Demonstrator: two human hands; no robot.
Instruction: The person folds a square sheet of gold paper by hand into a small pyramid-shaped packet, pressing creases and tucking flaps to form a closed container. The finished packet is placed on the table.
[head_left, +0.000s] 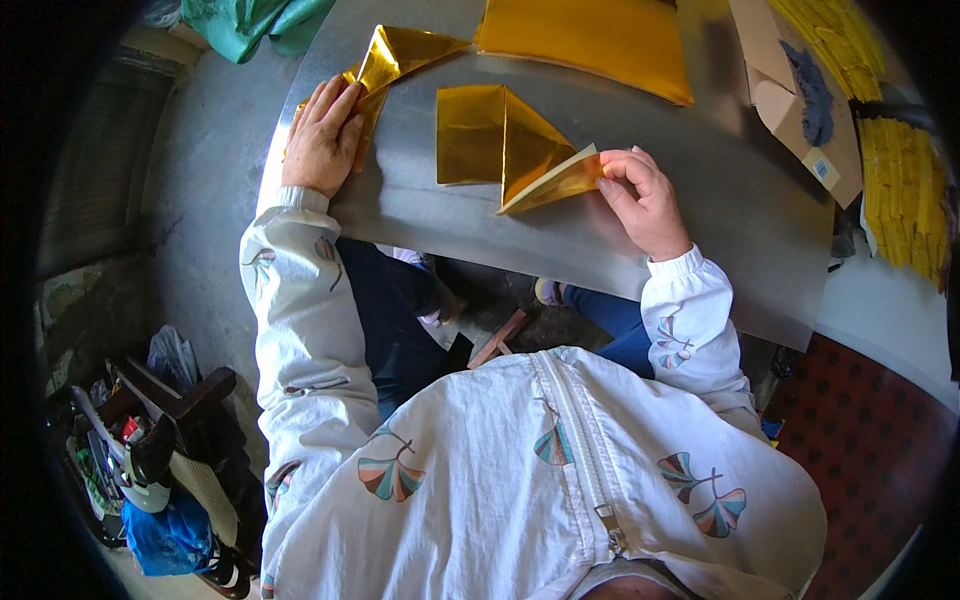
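Your right hand (pixel 645 200) is pinching the raised right corner of the gold sheet (pixel 535 140), which lies part-folded at mid-table (pixel 420 215). Your left hand (pixel 322 130) rests, fingers extended and unclenched, upon a folded gold piece (pixel 410 50) at the left edge. Farther off, you have a carton (pixel 780 80) right and gold sheeting (pixel 590 45) by the far edge.

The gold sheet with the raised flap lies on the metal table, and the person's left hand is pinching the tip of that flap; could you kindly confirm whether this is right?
Not quite: in the head view, the right hand, not the left, pinches the tip of the raised flap. The gold sheet does lie on the metal table.
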